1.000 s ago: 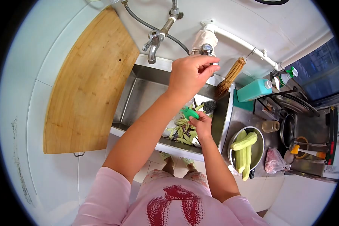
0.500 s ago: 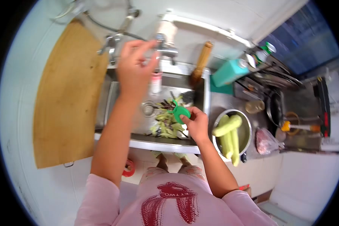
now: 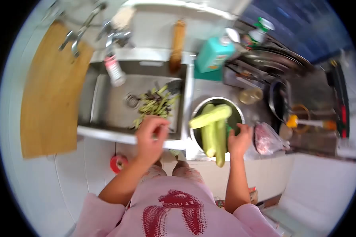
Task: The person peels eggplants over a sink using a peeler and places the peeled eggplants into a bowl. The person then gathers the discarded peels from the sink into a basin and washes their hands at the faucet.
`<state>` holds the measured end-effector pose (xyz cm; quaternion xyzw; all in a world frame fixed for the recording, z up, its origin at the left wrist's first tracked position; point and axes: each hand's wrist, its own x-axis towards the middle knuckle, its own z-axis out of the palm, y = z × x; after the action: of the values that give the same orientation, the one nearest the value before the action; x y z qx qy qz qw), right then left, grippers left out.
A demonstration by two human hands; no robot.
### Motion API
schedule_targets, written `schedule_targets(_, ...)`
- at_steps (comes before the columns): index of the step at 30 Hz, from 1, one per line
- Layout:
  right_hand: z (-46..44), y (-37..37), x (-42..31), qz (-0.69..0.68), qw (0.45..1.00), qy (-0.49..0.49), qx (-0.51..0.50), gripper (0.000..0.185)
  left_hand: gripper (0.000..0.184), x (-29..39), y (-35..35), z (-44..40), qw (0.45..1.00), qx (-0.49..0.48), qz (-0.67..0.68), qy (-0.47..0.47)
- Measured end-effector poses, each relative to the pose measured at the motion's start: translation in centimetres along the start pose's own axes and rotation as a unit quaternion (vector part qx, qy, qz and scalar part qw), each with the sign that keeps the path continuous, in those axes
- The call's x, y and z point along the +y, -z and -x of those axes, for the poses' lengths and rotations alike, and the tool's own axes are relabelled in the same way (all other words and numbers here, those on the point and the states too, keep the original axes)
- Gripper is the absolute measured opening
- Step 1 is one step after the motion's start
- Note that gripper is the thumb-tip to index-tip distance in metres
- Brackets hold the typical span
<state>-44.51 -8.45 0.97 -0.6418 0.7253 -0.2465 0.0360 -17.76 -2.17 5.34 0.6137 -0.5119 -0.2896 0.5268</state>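
Observation:
My left hand (image 3: 149,139) is in front of the sink (image 3: 106,134), its fingers loosely curled, with a gap at the thumb and nothing visible in it. Vegetable peelings (image 3: 158,103) lie in the sink beyond it. At the right side of a metal bowl (image 3: 242,114), my right hand (image 3: 240,141) has its thumb and fingers apart. A small part of the green peeler (image 3: 228,129) shows in the bowl, by my right thumb; the rest is hidden. Several peeled pale green gourds (image 3: 210,118) rest in the bowl, some reaching over its front rim.
A wooden board (image 3: 51,94) is left of the sink, below the faucets (image 3: 116,37). A brush (image 3: 178,43) hangs behind the sink. Right of it are a turquoise bottle (image 3: 214,55), a jar (image 3: 250,95), a bagged item (image 3: 268,138) and a pan (image 3: 279,98).
My left hand has come down from the faucet to the sink's front. My right hand has moved from the sink to the bowl with the green peeler. The view has shifted right.

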Motion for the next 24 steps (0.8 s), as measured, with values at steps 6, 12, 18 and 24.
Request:
schedule_targets(6, 6.3, -1.7, -15.2, -0.341, 0.867, 0.186, -0.312, 0.011, 0.008, -2.3, -0.8, 7.3, 0.931, 0.149, 0.233, 0.238)
schedule_targets(12, 20.9, -6.2, -23.3, -0.386, 0.718, 0.178, -0.551, 0.011, 0.004, -6.0, 9.1, 17.3, 0.818, 0.411, 0.298, 0.271)
schedule_targets(18, 38.0, -16.0, -23.9, -0.272, 0.582, 0.143, -0.753, 0.014, 0.007, -18.9, 13.5, 32.5, 0.68, 0.589, 0.284, 0.332)
schedule_targets(24, 50.5, -33.1, -17.1, -0.191, 0.599, 0.075, -0.774, 0.013, 0.016, -47.3, 11.3, 48.1, 0.51, 0.628, 0.293, 0.509)
